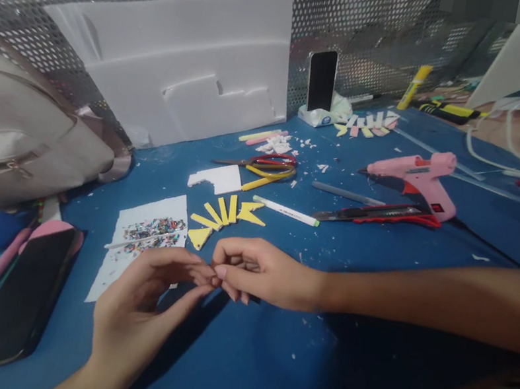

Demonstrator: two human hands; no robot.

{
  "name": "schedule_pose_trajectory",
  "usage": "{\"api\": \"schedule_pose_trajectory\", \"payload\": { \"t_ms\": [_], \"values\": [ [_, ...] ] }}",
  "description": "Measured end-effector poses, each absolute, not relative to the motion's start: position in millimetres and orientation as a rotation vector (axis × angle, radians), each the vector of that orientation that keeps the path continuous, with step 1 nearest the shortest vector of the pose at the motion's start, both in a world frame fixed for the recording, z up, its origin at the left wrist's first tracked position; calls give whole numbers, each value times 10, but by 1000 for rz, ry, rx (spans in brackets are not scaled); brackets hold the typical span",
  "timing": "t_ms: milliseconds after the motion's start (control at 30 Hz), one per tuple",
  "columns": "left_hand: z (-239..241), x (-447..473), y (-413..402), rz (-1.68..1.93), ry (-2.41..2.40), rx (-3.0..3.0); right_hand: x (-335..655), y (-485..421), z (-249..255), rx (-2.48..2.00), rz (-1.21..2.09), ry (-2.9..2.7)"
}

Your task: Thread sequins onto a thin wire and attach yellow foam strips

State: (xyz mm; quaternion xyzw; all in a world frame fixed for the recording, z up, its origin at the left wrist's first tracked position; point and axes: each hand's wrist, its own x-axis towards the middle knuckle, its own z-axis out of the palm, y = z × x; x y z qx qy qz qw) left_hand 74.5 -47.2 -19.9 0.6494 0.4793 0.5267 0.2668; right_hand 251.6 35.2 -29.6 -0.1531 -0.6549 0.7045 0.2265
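Note:
My left hand and my right hand meet fingertip to fingertip just above the blue table. Both hands are pinched together on something too small to make out. Right behind them lie several yellow foam pieces cut into wedges and strips. To their left a white sheet carries a heap of coloured glitter bits. My right forearm stretches in from the right edge.
Farther back lie scissors, a white marker, a red box cutter and a pink glue gun. A phone stands upright by the mesh wall; another dark phone lies at left. White foam board leans behind; a beige bag sits left.

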Motion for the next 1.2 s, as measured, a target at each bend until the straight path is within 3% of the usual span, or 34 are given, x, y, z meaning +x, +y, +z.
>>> {"api": "schedule_pose_trajectory", "payload": {
  "t_ms": [1200],
  "values": [
    [-240,693,-416,1323,1380,1686,2553,358,-223,-504,1905,-1770]
  ]
}}
